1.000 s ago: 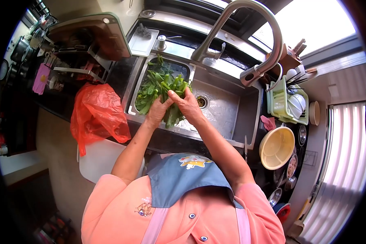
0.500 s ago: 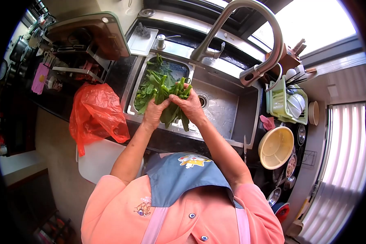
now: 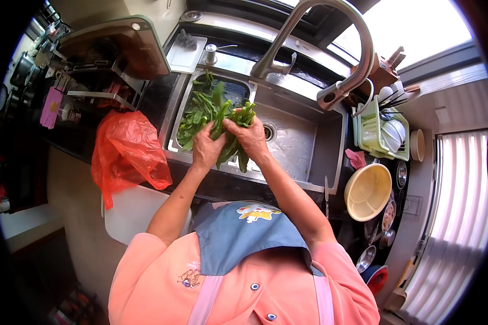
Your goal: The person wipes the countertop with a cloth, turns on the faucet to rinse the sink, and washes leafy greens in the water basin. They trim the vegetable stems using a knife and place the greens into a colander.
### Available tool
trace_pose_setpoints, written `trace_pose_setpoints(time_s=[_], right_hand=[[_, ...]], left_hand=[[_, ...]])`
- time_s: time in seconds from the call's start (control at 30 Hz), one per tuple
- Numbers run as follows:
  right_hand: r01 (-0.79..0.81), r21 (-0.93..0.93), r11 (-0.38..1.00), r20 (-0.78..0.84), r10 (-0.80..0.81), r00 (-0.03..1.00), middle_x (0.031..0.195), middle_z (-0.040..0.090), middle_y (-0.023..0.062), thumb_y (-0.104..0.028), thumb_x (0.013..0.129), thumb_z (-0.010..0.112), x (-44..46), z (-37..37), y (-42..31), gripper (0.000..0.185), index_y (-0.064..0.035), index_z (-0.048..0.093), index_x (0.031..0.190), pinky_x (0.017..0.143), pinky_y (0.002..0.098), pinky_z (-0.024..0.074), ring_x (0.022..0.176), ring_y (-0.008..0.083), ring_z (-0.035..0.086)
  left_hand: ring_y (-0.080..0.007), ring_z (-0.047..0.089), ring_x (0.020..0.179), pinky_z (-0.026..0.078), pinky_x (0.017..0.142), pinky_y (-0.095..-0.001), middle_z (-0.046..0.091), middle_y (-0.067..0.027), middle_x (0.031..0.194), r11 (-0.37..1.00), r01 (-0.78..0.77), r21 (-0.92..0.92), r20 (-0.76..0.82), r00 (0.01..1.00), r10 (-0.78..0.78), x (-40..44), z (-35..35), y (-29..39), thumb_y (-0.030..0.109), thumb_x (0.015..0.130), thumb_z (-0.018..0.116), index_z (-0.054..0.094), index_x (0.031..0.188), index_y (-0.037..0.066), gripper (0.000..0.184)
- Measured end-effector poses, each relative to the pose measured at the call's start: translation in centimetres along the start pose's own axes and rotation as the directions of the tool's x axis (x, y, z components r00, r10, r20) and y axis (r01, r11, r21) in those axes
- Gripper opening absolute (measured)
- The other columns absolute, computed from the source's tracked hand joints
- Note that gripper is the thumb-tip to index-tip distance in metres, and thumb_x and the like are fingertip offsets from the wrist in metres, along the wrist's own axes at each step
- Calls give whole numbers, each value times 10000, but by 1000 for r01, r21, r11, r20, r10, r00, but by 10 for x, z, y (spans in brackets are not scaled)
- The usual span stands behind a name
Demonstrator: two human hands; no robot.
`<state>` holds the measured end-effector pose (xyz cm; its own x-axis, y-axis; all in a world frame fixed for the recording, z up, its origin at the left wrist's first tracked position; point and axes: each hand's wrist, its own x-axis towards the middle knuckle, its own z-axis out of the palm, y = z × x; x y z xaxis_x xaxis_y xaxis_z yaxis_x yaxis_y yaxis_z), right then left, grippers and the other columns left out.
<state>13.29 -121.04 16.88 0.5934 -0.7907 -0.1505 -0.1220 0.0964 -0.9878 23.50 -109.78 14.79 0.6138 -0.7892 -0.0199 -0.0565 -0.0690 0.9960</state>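
Note:
Both my hands are over the front edge of the sink (image 3: 322, 154). My right hand (image 3: 250, 138) is closed around a bunch of leafy greens (image 3: 234, 149), its cut stems sticking up and its leaves hanging down. Closed fingers of my left hand (image 3: 206, 147) grip leafy green stems at the left side of the bunch. Just beyond, more leafy greens (image 3: 192, 122) lie in the rectangular basin (image 3: 173, 138) set in the left part of the sink. Some fingertips are hidden behind the leaves.
A tall faucet (image 3: 363, 59) arches over the sink. At left lies a red plastic bag (image 3: 130, 154). To the right stand a yellow colander (image 3: 367, 192), a green dish rack (image 3: 370, 127) with bowls, and a knife (image 3: 326, 195) near the sink's edge.
My left hand has turned slightly and its part of the greens has shifted. The stems in my right hand are gathered more closely together. The view has moved a little.

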Motion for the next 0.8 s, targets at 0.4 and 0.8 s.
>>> trace_pose_setpoints(time_s=[0.4,0.8], right_hand=[[-162,328,931,37,158,987,979,704,10,-164,885,812,2,-8,4,307,-40,674,1129,748,249,525,856,81,641],[-162,665,729,37,184,982,966,709,55,-131,906,755,7,-34,4,255,-67,631,1120,764,317,580,839,162,692]], left_hand=[[-116,643,1023,515,915,-267,689,-55,1189,961,-193,199,72,981,182,-1,1,-18,153,989,677,594,1376,-1,425],[-171,657,1106,565,933,-341,672,-56,1225,553,580,-598,397,814,-424,-3,-7,-19,215,1024,604,608,1318,53,336]])
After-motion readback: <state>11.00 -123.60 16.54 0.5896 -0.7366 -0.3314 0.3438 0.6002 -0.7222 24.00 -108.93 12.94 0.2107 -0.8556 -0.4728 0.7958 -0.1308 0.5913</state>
